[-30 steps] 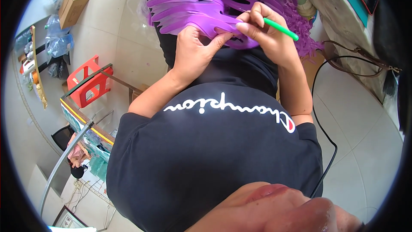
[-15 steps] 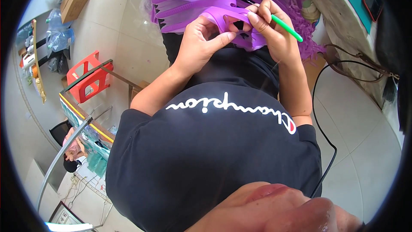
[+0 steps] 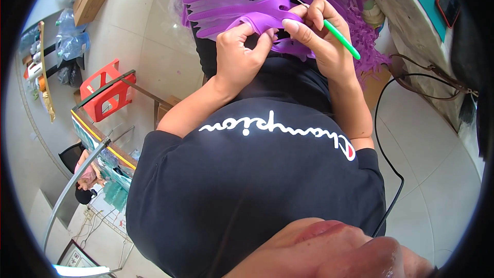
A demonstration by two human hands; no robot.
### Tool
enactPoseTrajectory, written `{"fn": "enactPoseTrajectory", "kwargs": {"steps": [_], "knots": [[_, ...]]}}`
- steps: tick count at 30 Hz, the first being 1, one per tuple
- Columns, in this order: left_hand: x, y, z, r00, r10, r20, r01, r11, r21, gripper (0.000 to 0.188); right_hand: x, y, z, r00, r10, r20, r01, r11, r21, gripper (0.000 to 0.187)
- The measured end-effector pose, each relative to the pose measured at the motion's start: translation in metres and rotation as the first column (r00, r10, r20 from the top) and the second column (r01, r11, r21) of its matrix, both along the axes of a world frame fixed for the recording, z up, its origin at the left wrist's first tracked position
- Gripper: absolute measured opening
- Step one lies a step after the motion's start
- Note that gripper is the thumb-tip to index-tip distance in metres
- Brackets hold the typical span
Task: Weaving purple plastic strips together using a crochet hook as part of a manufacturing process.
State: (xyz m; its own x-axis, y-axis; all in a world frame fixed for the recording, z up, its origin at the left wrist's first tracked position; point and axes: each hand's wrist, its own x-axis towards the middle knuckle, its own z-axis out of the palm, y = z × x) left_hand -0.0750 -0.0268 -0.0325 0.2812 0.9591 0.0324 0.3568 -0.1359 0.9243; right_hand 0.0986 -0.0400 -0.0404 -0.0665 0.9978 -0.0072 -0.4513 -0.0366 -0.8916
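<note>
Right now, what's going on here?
A person is working on a purple slotted piece with bare hands. The left hand pinches its near edge; the right hand also steadies it while holding a slim green-handled tool, thin tip pointing away from the body. Shredded-looking purple strips bunch up to the right.

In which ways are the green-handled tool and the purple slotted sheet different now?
The green-handled tool is slim and straight; the purple slotted sheet is much broader and bends.
The tool is in the right hand only, while the sheet is also gripped by the left hand.
The tool's handle is unbroken, whereas the sheet has long openings.
Both are brightly coloured.
</note>
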Motion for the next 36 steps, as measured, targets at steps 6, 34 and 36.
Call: {"fn": "enactPoseTrajectory", "kwargs": {"steps": [6, 34, 36], "knots": [[-0.004, 0.000, -0.003, 0.979, -0.005, 0.205, 0.051, 0.974, -0.219, 0.012, 0.006, 0.003, -0.006, 1.000, -0.015, -0.004, 0.015, 0.998, -0.057, 0.029], [0.007, 0.005, -0.006, 0.573, 0.360, 0.736, 0.102, 0.860, -0.500, 0.035, 0.174, -0.063, -0.053, 0.748, -0.623, -0.227, 0.632, 0.774, -0.043, 0.011], [0.001, 0.008, -0.009, 0.548, 0.407, 0.731, 0.064, 0.851, -0.521, 0.035, 0.235, -0.087, -0.064, 0.631, -0.756, -0.174, 0.755, 0.650, -0.086, 0.017]]}}
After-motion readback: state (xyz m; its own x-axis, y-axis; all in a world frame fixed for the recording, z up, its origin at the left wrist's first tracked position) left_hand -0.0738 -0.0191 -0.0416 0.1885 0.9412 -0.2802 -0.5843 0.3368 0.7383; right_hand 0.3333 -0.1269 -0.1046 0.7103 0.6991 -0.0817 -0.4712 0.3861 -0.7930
